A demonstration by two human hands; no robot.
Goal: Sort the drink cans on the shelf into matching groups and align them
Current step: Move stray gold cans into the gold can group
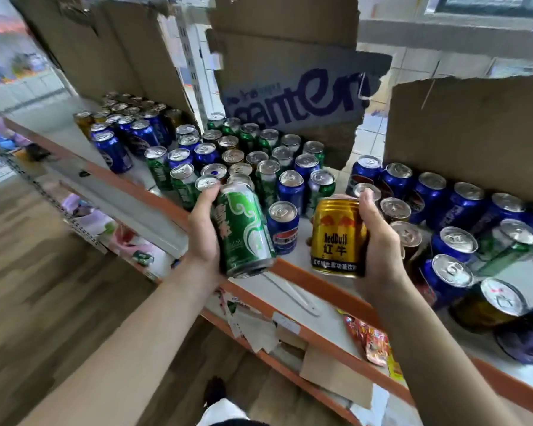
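My left hand grips a tall green beer can, tilted, in front of the shelf edge. My right hand holds a short gold Red Bull can upright, just above the shelf's front edge. Between the two stands a blue Pepsi can on the white shelf. Behind them is a mixed cluster of green, blue and gold cans. More blue cans run along the right, with several blue cans at the far left.
Brown cardboard boxes stand behind the cans: one with blue lettering, another at the right. The shelf has an orange front rail. A lower shelf holds paper scraps and a red packet. Wooden floor lies below left.
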